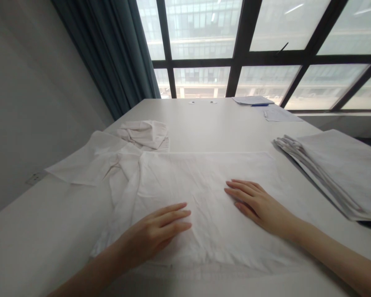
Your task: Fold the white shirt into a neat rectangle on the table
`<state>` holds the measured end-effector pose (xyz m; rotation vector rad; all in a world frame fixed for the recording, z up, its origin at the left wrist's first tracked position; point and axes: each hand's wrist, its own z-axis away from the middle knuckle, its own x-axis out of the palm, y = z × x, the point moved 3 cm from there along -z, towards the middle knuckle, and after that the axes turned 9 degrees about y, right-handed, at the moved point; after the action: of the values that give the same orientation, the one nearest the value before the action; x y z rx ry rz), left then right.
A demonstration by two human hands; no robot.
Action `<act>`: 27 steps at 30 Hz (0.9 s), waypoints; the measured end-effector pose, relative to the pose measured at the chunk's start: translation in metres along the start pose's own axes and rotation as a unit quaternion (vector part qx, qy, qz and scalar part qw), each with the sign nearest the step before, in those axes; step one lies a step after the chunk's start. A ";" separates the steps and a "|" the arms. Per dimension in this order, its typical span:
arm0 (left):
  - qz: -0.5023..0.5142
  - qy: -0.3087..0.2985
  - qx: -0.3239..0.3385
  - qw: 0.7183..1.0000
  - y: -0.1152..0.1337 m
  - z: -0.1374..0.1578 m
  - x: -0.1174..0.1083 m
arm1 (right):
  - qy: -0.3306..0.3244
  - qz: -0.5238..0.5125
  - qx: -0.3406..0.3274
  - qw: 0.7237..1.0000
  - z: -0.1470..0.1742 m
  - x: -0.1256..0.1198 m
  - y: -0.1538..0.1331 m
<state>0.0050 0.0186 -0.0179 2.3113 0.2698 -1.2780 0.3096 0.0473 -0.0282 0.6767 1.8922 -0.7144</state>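
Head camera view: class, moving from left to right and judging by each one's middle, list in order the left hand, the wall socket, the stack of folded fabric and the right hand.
Wall socket → left hand → right hand → stack of folded white fabric.

My left hand (153, 231) and right hand (259, 204) are palm down, well apart, their fingers (175, 215) loosely extended toward each other. My bare forearms (330, 249) slant inward from the lower corners.
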 end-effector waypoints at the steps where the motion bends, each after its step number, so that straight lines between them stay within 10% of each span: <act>1: -0.014 -0.023 -0.006 1.000 -0.001 0.000 0.002 | -0.002 0.001 0.001 1.000 0.000 0.000 0.000; 7: -0.074 -0.131 -0.022 0.988 -0.003 0.004 0.009 | -0.035 0.029 0.014 0.999 0.006 0.004 0.002; 27: -0.075 -0.158 -0.037 0.984 -0.001 0.006 0.006 | -0.070 0.037 -0.001 0.997 0.021 0.003 0.005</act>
<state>0.0034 0.0163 -0.0253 2.0197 0.3815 -1.6543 0.3238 0.0359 -0.0393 0.6746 1.7321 -0.6957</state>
